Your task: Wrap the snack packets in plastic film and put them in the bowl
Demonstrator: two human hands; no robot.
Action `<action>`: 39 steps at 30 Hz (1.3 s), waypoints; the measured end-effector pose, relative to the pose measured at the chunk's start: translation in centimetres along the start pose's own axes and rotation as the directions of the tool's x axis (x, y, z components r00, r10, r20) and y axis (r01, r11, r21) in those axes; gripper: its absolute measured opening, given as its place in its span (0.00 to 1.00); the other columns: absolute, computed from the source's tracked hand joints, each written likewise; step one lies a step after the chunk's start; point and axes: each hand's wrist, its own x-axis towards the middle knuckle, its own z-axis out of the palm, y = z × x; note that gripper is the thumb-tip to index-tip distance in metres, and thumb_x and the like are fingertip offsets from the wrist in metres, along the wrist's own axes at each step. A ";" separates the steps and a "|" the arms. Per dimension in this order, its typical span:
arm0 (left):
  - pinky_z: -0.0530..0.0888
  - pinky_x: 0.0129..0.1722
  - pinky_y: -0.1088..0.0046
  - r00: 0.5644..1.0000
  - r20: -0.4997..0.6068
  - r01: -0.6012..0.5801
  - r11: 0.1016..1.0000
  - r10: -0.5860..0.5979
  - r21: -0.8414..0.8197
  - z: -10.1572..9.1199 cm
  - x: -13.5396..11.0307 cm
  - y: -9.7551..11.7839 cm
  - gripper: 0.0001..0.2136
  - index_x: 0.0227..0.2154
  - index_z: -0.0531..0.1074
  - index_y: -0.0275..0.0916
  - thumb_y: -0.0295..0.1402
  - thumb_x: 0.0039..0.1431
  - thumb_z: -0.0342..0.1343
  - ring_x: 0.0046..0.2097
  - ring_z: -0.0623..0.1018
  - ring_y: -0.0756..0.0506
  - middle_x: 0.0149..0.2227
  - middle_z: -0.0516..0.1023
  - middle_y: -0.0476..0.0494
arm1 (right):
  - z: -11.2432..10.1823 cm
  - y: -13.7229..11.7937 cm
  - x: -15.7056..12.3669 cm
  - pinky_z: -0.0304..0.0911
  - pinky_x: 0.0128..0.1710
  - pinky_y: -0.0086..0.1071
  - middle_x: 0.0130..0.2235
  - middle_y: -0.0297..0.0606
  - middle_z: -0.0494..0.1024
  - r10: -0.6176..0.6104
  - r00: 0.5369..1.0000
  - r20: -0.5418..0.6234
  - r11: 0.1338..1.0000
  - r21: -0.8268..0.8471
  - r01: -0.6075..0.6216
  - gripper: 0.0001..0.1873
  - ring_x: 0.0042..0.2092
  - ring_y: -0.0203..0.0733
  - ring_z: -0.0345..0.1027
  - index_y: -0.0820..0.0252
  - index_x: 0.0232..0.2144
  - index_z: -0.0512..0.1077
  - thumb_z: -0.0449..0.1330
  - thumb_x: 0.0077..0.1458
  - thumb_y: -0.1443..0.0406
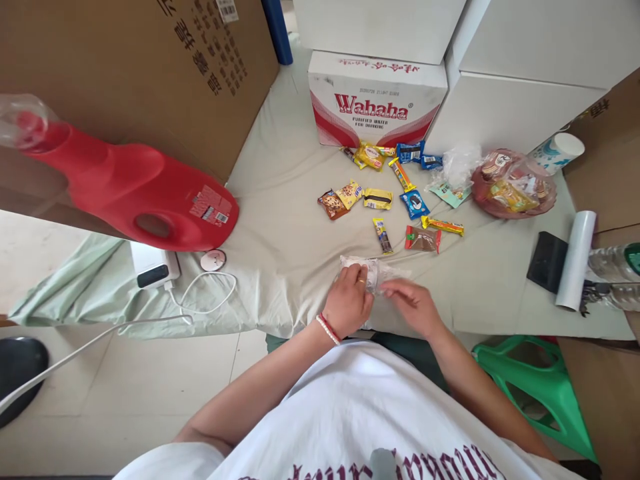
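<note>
While left fingers [353, 273] grip and partly hide a pale packet [371, 271], whether right fingers [397, 287] pinch anything is unclear.

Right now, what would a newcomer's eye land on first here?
Probably the big red bottle at the left, beside the brown cardboard box. Next, the bright snack packets scattered mid-table, in front of the Wahaha carton. Then, at the near edge, the left hand and right hand at a plastic packet.

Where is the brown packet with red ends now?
In the head view, the brown packet lies right of centre, just below a yellow stick packet and beyond the right hand.
</note>
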 end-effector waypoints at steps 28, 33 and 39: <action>0.68 0.67 0.47 0.984 -0.172 0.035 0.998 -0.042 -0.044 -5.1 -9.1 -6.6 0.12 0.47 0.78 0.41 0.28 0.67 0.50 0.60 0.78 0.39 0.58 0.78 0.36 | 5.3 -4.2 7.3 0.68 0.54 0.45 0.52 0.53 0.71 -0.100 0.974 0.203 0.907 -0.384 0.173 0.25 0.52 0.55 0.67 0.65 0.57 0.71 0.68 0.61 0.60; 0.77 0.56 0.55 0.947 -0.216 0.177 0.947 -0.238 -0.269 -4.7 -8.9 -6.9 0.10 0.42 0.79 0.42 0.32 0.68 0.53 0.53 0.81 0.40 0.53 0.80 0.38 | 5.8 -4.6 7.1 0.68 0.53 0.49 0.49 0.52 0.73 -0.088 0.987 0.132 0.846 -0.513 0.144 0.19 0.51 0.56 0.66 0.60 0.54 0.74 0.55 0.63 0.74; 0.78 0.54 0.60 0.882 -0.098 0.212 0.574 -0.460 -0.791 -4.0 -4.8 -3.8 0.17 0.53 0.74 0.44 0.43 0.65 0.61 0.58 0.77 0.40 0.58 0.75 0.37 | 2.2 -4.7 6.2 0.70 0.52 0.43 0.49 0.43 0.76 0.036 0.997 -0.073 0.976 0.219 -0.019 0.16 0.49 0.48 0.71 0.55 0.52 0.76 0.61 0.63 0.63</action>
